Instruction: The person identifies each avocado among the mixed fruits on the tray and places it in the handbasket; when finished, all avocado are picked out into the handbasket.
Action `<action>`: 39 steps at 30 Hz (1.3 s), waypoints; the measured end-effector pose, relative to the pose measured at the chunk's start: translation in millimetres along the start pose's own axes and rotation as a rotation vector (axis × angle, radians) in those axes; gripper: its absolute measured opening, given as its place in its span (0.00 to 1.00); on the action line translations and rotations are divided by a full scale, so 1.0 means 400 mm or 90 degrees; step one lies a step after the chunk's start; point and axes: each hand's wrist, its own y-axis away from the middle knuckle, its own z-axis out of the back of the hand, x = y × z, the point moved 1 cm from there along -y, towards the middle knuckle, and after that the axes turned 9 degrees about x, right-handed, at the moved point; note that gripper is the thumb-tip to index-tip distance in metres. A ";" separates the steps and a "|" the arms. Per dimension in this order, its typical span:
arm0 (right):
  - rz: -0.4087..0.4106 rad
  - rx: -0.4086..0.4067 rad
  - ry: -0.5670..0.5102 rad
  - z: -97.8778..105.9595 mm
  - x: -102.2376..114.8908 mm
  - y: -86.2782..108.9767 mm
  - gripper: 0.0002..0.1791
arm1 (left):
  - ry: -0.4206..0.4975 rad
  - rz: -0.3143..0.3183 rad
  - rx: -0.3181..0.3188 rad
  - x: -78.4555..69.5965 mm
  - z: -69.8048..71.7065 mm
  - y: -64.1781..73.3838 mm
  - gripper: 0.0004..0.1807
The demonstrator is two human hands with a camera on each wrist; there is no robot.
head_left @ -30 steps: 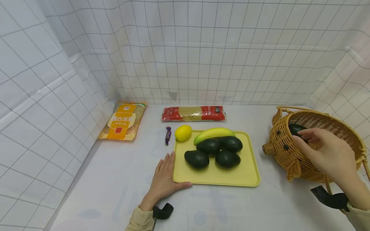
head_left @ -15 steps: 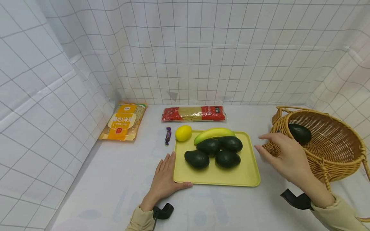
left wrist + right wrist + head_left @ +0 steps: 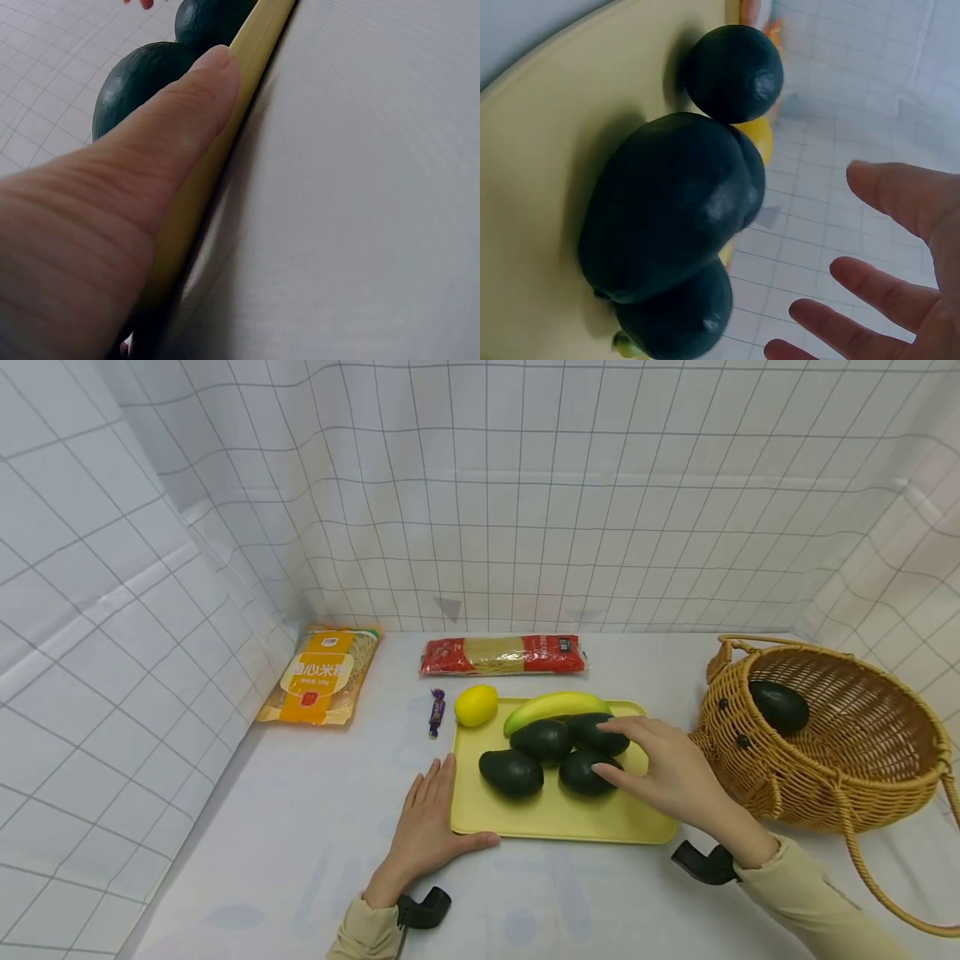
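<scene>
Several dark green avocados (image 3: 512, 774) lie on a yellow tray (image 3: 517, 818), with a yellow-green banana (image 3: 557, 708) behind them. My left hand (image 3: 426, 818) rests at the tray's front left corner, fingers straight along its side and thumb on the front rim. In the left wrist view the thumb (image 3: 180, 112) touches that rim. Over the tray's right part hovers my right hand (image 3: 667, 768), thumb and fingers spread, holding nothing. The right wrist view shows its fingers apart from the nearest avocado (image 3: 667, 202). Another avocado (image 3: 780, 707) lies inside the pig-shaped wicker basket (image 3: 810, 793).
A lemon (image 3: 476, 706) sits at the tray's back left corner, beside a purple wrapped candy (image 3: 437, 713). Behind the tray lies a red noodle packet (image 3: 502, 656). An orange food bag (image 3: 322, 677) is at the far left. The basket's handle (image 3: 877, 893) loops toward the front right.
My right hand has left the basket, where an avocado stays behind, and moved left to above the tray. The left hand has not moved.
</scene>
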 end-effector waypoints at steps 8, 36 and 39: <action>-0.010 0.066 0.005 -0.050 -0.012 -0.014 0.33 | -0.005 0.000 0.002 -0.001 0.002 0.000 0.70; -0.035 0.113 0.033 -0.110 -0.017 -0.020 0.37 | -0.005 0.012 0.010 0.001 -0.002 -0.002 0.71; -0.038 0.112 0.036 -0.115 -0.017 -0.020 0.36 | -0.006 0.009 0.007 0.001 -0.002 -0.002 0.71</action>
